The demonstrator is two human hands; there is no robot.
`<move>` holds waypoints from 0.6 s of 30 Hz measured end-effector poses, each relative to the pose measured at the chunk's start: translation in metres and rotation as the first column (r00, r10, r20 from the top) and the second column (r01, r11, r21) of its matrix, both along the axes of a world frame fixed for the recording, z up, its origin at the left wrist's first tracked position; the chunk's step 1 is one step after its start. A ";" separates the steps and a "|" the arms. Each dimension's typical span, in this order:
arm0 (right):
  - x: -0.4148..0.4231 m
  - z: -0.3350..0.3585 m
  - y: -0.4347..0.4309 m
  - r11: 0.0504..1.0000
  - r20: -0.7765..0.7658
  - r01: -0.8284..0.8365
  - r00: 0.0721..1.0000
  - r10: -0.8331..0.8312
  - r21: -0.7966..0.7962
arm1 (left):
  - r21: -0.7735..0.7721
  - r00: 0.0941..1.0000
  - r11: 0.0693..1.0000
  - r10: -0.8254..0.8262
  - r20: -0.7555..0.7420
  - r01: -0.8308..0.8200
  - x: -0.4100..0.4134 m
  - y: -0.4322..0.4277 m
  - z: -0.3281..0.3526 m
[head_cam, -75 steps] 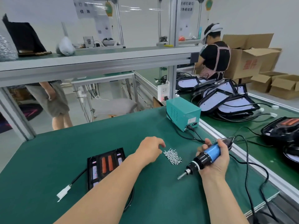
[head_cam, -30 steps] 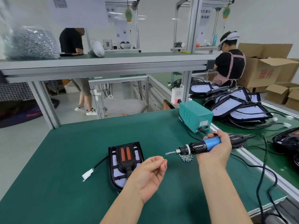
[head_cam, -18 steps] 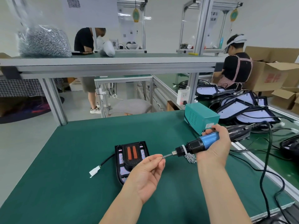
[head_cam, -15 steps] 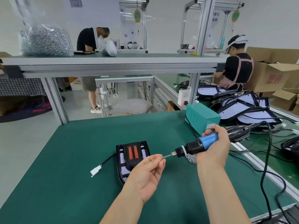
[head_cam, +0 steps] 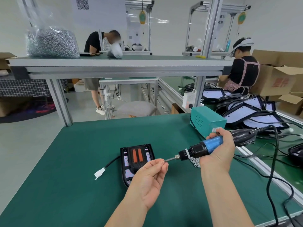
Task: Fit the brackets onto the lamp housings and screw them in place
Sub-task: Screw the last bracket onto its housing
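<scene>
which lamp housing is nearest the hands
The lone lamp housing showing two orange strips, partly behind the left hand; the other housings are piled far right.

Dark green table (head_cam: pixel 73 161), black housing (head_cam: pixel 136 165) with two orange strips (head_cam: pixel 137 155) lay left of the fingers (head_cam: pixel 157 164), screwdriver (head_cam: pixel 207 146) right of them was blue and black, silver screws (head_cam: pixel 195 161) beneath it, teal box (head_cam: pixel 208 124) beyond, white plug (head_cam: pixel 99 173) far left.
</scene>
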State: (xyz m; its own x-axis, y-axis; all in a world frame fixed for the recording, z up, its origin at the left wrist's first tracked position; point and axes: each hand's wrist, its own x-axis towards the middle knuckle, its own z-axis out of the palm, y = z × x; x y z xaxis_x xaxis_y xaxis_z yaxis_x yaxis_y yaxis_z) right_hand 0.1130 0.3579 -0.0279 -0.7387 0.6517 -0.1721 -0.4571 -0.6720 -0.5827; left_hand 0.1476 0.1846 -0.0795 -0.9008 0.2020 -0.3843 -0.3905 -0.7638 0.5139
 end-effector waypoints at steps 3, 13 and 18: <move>0.000 0.000 -0.001 1.000 -0.006 -0.011 1.000 0.011 -0.003 | 0.002 1.000 1.000 0.008 -0.004 -0.008 0.000 0.000 0.001; -0.002 -0.005 -0.005 1.000 0.039 -0.007 0.999 0.007 0.000 | -0.288 0.970 0.938 0.138 -0.198 -0.192 0.008 0.009 -0.002; -0.005 -0.006 -0.008 1.000 0.135 -0.001 0.991 0.003 -0.017 | -0.583 0.899 0.730 0.102 -0.425 -0.358 0.012 0.011 -0.003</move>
State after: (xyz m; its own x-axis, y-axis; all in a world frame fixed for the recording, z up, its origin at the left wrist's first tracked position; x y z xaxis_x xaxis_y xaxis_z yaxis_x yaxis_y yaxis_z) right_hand 0.1079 0.3502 -0.0335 -0.7095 0.6462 -0.2811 -0.3734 -0.6830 -0.6277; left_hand 0.1601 0.1956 -0.0824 -0.9789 -0.2042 -0.0010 0.0511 -0.2494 0.9671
